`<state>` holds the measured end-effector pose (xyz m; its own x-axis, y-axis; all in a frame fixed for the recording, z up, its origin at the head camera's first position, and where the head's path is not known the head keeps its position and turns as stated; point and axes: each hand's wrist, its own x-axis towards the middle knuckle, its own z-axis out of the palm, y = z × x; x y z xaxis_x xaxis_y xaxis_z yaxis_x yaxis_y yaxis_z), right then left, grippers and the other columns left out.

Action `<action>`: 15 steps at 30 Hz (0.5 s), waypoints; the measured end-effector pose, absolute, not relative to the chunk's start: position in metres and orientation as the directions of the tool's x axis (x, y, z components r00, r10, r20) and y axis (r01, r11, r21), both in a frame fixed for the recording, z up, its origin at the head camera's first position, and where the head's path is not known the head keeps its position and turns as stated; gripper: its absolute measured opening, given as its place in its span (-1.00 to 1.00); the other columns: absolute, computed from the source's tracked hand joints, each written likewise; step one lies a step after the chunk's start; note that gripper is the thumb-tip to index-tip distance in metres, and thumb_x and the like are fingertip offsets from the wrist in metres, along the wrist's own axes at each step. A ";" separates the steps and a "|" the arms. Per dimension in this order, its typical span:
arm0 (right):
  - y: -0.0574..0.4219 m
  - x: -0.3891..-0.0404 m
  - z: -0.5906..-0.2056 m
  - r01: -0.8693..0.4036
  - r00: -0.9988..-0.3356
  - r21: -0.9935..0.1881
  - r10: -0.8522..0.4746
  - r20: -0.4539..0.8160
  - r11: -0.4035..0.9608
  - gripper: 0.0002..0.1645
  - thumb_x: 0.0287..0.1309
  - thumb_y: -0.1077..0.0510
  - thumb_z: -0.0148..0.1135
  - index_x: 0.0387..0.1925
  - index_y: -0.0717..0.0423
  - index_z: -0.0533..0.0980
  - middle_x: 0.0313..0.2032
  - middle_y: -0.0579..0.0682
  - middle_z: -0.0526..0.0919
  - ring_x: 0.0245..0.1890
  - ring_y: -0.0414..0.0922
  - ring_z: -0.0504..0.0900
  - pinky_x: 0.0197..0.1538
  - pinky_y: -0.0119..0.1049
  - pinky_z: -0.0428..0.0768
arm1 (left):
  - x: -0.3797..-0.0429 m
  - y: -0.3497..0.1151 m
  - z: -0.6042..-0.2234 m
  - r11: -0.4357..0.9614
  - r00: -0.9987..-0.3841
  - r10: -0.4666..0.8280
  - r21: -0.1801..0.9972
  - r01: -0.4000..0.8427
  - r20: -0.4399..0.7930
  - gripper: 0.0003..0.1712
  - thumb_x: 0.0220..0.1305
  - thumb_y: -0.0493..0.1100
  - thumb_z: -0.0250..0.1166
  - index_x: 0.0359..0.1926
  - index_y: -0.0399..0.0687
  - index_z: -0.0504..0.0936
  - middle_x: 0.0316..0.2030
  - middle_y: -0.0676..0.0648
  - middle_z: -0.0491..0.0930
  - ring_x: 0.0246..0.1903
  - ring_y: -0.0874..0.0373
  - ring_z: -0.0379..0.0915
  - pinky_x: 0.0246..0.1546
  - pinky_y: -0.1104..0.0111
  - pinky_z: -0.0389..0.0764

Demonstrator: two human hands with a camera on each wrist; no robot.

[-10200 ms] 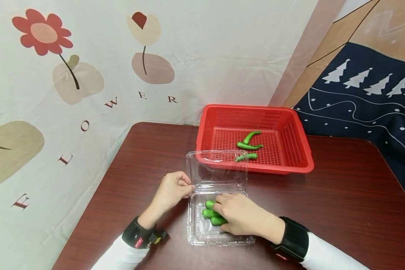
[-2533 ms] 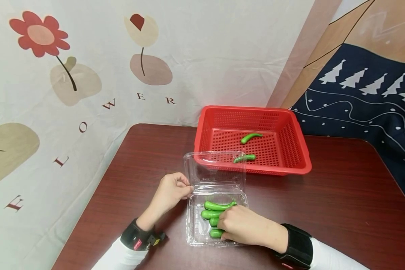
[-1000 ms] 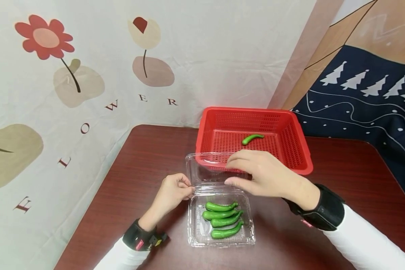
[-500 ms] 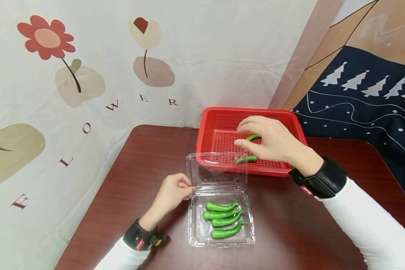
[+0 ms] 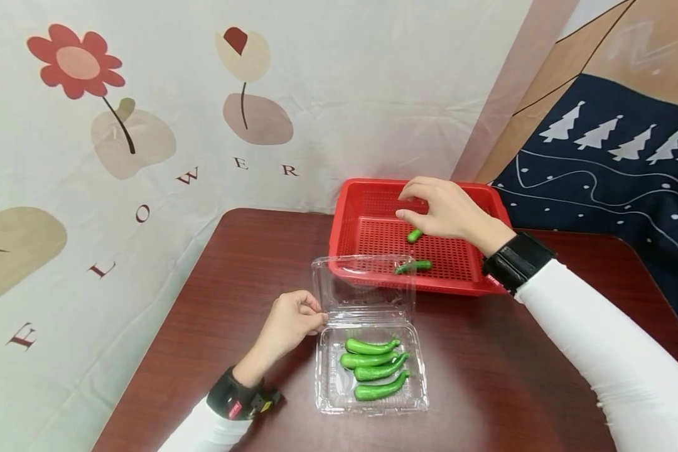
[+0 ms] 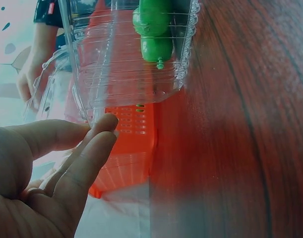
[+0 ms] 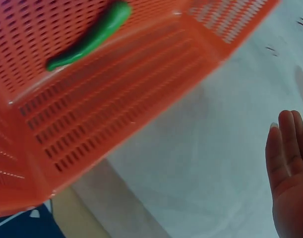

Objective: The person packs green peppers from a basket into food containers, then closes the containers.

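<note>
My left hand [image 5: 288,323] pinches the back left edge of a clear plastic clamshell box [image 5: 333,398], near its hinge; the left wrist view shows thumb and fingertips meeting there. The lid [image 5: 361,295] stands raised at the back. Several green chili peppers [image 5: 377,372] lie side by side inside the box. Over the red basket [image 5: 343,235], my right hand [image 5: 443,210] hovers with fingers apart and nothing in them. Beneath it one green pepper [image 5: 414,236] is partly hidden by the hand. Another pepper [image 5: 424,265] lies near the basket's front wall.
The dark red-brown table [image 5: 243,257] carries the box in front and the basket behind it. The raised lid overlaps the basket's front left corner in the head view. A printed cloth [image 5: 328,113] hangs close behind the table's back edge.
One pepper has gone from the basket into the box since the oldest frame. My right hand has left the box and moved up and back over the basket. My left hand stays put.
</note>
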<state>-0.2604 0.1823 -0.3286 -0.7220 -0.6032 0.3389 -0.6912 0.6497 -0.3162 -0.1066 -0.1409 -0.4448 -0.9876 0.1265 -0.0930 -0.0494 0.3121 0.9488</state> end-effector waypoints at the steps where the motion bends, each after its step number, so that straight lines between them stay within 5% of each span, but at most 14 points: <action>1: 0.183 -0.265 -0.331 -0.679 -0.734 -0.318 -0.603 0.313 0.661 -0.60 0.26 0.03 0.45 0.06 0.12 0.68 0.03 0.06 0.71 0.05 0.07 0.65 0.14 0.06 0.67 | -0.107 -0.141 -0.445 0.309 -0.987 0.128 0.950 -0.051 -0.095 -0.82 0.16 -0.51 0.43 -0.39 -0.33 0.56 -0.49 -0.20 0.76 -0.52 0.09 0.72 -0.44 0.27 0.79; 15: 0.189 -0.311 -0.363 -0.583 -0.781 -0.327 -0.624 -0.028 0.744 -0.48 0.28 0.35 0.25 0.27 0.29 0.56 0.29 0.27 0.57 0.34 0.20 0.49 0.40 0.18 0.46 | -0.106 -0.142 -0.442 0.302 -0.987 0.124 0.951 -0.062 -0.104 -0.80 0.17 -0.49 0.45 -0.39 -0.32 0.56 -0.51 -0.22 0.75 -0.51 0.08 0.71 -0.43 0.26 0.79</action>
<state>-0.3115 0.1889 -0.3630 -0.7808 -0.6242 -0.0276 -0.5829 0.7437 -0.3272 -0.1063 -0.1419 -0.4425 -0.9869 0.1239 -0.1035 -0.0619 0.3019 0.9513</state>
